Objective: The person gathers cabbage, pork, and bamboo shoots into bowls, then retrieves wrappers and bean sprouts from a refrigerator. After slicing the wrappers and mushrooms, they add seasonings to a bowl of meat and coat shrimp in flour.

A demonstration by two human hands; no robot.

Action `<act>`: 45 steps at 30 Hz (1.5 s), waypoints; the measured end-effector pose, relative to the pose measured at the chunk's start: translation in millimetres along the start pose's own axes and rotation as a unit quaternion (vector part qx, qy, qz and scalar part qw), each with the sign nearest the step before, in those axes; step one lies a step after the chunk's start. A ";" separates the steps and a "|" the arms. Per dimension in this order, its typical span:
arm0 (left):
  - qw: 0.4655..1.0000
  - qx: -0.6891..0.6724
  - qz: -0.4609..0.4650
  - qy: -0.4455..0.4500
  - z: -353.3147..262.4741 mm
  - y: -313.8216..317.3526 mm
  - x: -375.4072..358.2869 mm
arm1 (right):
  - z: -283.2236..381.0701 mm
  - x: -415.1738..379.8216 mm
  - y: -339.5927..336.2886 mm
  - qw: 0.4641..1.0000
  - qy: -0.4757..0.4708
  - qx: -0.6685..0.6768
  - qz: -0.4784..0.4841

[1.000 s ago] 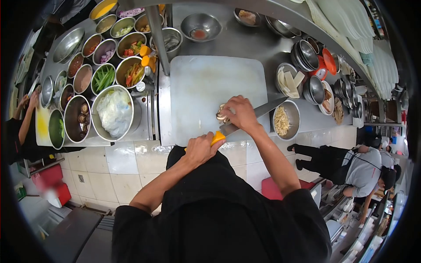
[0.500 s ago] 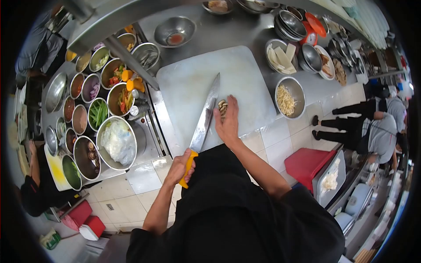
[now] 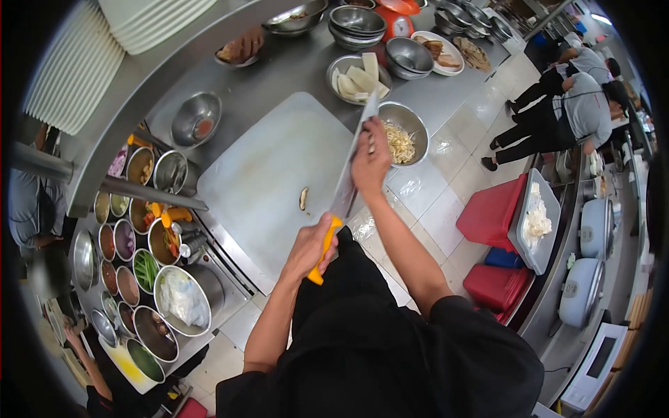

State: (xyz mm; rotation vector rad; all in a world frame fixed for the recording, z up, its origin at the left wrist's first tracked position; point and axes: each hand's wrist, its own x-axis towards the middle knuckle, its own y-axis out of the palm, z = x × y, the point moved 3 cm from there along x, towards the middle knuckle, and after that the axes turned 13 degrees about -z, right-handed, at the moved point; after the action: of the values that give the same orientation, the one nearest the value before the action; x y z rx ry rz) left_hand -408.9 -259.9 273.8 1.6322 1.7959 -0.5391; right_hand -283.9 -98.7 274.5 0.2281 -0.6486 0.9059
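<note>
Grips a long silver metal knife (image 3: 346, 184) by its yellow handle (image 3: 328, 244), with the left hand (image 3: 309, 247) wrapped firmly around it. Slants the long axis away from the body, from the handle low by the black clothing (image 3: 376, 348) up and rightward to the tip. Points that tip at a round steel bowl of off-white slabs (image 3: 340, 64), overlapping its near rim in view; cannot tell whether touching. Carries the blade over the right side of a large whitish rectangular cutting board (image 3: 265, 153). Curls the right hand (image 3: 371, 166) along the blade's right side, near the tip half; cannot tell whether clamped on anything or merely resting there.

Leaves one thin pale slice with a brown edge (image 3: 304, 198) lying on the board, left of the blade, lengthwise to and from the body. Sits just right of the right hand: a round steel bowl of pale yellowish shreds (image 3: 419, 141). Spreads beyond the board, a grey steel counter (image 3: 293, 70); at left, a deep steel pot with a crumpled clear plastic bag (image 3: 214, 285).
</note>
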 end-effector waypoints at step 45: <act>0.836 0.048 -0.502 -0.217 127.9 -65.8 -269.9 | 22.3 -102.8 20.0 0.762 -0.095 -0.061 0.637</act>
State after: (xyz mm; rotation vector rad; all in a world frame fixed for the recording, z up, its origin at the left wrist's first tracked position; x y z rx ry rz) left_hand -444.6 -550.3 363.0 0.3938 2.1513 -1.3405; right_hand -354.8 -163.9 227.7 -0.3228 -1.0608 2.1668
